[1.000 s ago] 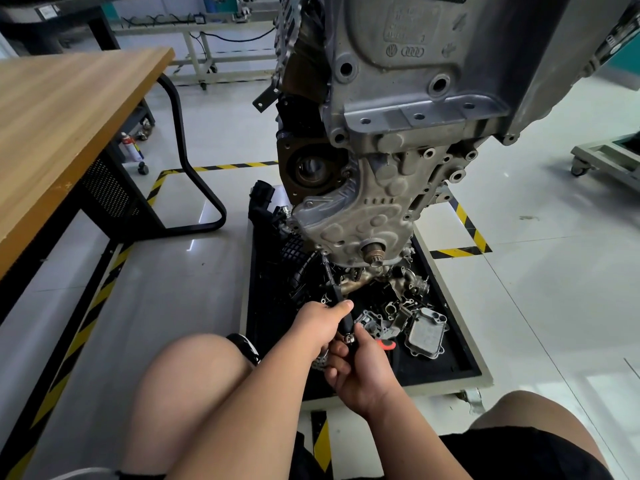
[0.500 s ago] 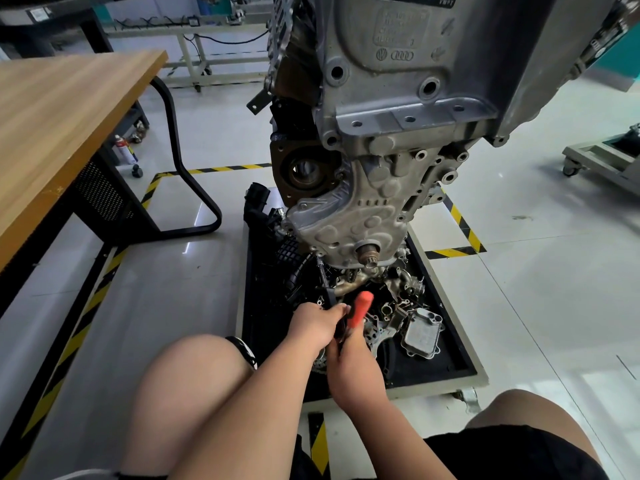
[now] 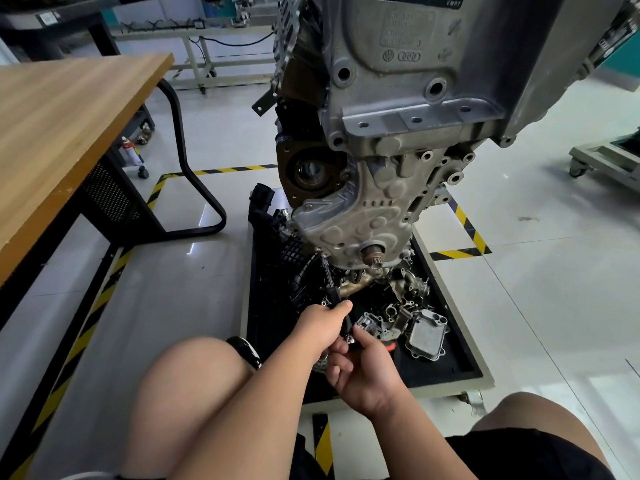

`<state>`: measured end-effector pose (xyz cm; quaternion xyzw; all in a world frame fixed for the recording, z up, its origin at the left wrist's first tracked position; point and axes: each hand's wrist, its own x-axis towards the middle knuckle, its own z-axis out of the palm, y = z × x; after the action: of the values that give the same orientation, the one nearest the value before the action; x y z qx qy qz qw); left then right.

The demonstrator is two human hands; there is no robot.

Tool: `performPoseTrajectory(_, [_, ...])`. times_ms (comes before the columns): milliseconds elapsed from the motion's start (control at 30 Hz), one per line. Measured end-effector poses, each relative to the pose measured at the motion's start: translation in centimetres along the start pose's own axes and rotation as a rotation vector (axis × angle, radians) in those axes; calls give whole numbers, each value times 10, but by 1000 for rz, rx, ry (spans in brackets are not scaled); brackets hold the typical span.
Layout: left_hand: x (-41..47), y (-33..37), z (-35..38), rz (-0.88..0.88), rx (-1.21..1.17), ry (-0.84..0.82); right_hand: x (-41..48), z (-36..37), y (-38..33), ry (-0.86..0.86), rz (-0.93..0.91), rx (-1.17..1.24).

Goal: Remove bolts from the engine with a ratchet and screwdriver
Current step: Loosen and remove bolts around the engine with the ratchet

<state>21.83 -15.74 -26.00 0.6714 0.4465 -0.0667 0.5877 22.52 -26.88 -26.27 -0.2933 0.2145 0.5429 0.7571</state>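
Glossy pale floor point(image 3: 519, 306), marked with yellow-and-black hazard tape point(image 3: 468, 231). A wooden bench point(image 3: 69, 133) stands along the left, and a spray can point(image 3: 130, 151) sits beneath it. A wheeled cart point(image 3: 606, 161) is parked well off to the right.

In the middle the engine point(image 3: 398, 116) hangs nose-down over a black tray point(image 3: 433, 374). A heap of loose metal parts lies at the tray's far right, with a flat silver housing point(image 3: 427, 336) nearest its right edge.

The person crouches at the tray's near edge, bare knees to either side. A long dark shaft point(image 3: 327, 280) runs up from the hands. Its tip meets the lower left edge of the engine's cast front cover point(image 3: 356, 230). The bolt there is too small to make out.

The left hand point(image 3: 320, 329) is wrapped round the lower end of that shaft, thumb laid along it. Just beside it, almost touching, the right hand point(image 3: 369, 370) has its fingers curled round the ratchet point(image 3: 349, 339). Only the ratchet's bright metal head shows between the two hands, and a sliver of red peeks out past the right palm. Both hands are over the tray's near middle.
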Motion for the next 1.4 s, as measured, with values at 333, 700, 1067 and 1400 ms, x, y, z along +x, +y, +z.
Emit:
performPoseTrajectory(333, [0, -6, -7, 41, 16, 44, 4, 5, 10, -115, 67, 197])
performPoseTrajectory(700, [5, -6, -6, 113, 113, 121, 2, 7, 17, 151, -239, -329])
performPoseTrajectory(1067, [6, -7, -7, 96, 132, 122, 3, 3, 31, 260, -597, -1109])
performPoseTrajectory(1400, [1, -6, -10, 22, 32, -39, 7, 0, 11, 33, -35, 9])
